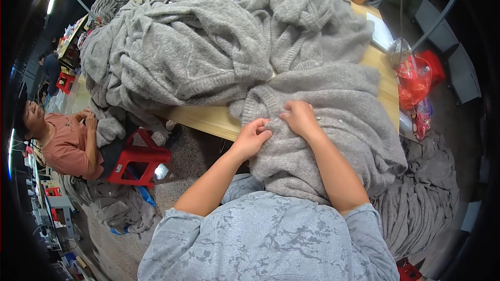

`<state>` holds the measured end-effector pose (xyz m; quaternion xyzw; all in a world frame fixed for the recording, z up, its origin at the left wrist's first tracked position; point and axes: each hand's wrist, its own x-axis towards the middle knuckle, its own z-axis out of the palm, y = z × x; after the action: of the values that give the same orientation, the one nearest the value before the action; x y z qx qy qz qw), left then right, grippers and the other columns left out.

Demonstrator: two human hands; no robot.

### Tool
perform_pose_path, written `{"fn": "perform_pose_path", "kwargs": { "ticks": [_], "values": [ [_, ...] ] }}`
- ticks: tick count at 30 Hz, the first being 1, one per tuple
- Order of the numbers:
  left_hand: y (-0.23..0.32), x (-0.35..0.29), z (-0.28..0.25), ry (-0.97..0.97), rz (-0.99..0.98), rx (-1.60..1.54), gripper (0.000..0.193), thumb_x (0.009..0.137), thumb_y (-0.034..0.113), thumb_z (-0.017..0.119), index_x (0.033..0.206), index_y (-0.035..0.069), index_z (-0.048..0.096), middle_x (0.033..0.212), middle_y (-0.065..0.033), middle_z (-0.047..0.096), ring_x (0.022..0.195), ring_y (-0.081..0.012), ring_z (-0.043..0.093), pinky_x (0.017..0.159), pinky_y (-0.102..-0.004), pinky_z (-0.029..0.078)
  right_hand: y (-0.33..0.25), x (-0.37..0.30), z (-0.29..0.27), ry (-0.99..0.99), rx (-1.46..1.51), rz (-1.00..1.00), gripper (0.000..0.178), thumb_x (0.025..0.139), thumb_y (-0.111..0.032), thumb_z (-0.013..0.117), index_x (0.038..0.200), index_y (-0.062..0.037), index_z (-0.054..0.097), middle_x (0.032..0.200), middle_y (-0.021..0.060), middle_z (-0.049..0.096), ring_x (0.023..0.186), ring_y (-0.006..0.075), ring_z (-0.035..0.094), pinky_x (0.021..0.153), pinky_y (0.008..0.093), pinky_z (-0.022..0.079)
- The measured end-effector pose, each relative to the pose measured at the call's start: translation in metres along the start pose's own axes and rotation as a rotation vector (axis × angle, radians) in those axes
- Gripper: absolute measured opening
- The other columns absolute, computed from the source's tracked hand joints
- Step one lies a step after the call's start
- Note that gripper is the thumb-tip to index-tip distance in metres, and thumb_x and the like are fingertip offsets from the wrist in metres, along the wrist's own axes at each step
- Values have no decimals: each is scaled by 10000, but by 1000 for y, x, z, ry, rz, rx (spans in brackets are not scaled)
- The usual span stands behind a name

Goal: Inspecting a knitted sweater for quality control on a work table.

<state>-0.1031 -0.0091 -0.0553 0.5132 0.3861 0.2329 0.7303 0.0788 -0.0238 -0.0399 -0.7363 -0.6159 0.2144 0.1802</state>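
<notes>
A grey knitted cardigan (333, 148) lies over the near table edge and across my lap, with small round buttons (340, 121) in a row to the right of my hands. My left hand (252, 139) has its thumb and forefinger closed on the cardigan's edge beside the ribbed band. Just to its right, my right hand (300, 118) is bent over the same knit, fingers closed on it near another button. The fingertips of both hands are close together, and what lies right under the right ones is hidden.
A large heap of grey knitwear (177, 47) covers most of the wooden table (200, 118). Seated at left is a person (70, 143) by a red stool (139, 158). Red plastic bags (414, 80) lie at right. More knitwear (416, 203) is piled at lower right.
</notes>
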Motion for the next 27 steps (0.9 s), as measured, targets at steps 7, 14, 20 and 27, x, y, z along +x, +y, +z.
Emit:
{"fn": "perform_pose_path", "kwargs": {
  "ticks": [7, 14, 20, 27],
  "values": [
    [-12, 2, 1, -6, 149, -164, 162, 828, 14, 604, 987, -17, 598, 886, -4, 612, 822, -72, 567, 707, -223, 467, -10, -15, -10, 93, 669, -29, 175, 800, -155, 668, 841, 1, 600, 734, 36, 608, 672, 99, 527, 605, 275, 429],
    [13, -21, 10, 119, 424, 250, 137, 740, -44, 625, 875, -29, 606, 894, -43, 559, 738, -77, 537, 639, -222, 442, -15, -34, -15, -7, 677, -76, 259, 820, -243, 677, 782, -1, 593, 630, 8, 518, 602, 72, 428, 536, 263, 377],
    [19, -27, 12, 199, 793, 690, 234, 671, -97, 582, 882, 3, 592, 982, -131, 527, 830, -243, 577, 683, -295, 471, -19, -30, -32, -312, 734, -1, 296, 816, -268, 690, 677, -28, 586, 570, -60, 429, 551, 40, 354, 472, 244, 300],
    [15, -28, 18, 288, 779, 680, 258, 646, -80, 599, 875, 37, 574, 1001, -148, 527, 924, -302, 552, 768, -349, 473, -12, -30, -7, -148, 1079, 80, 151, 828, -158, 652, 768, -20, 635, 630, -61, 525, 568, 13, 418, 484, 200, 316]
  ]
}}
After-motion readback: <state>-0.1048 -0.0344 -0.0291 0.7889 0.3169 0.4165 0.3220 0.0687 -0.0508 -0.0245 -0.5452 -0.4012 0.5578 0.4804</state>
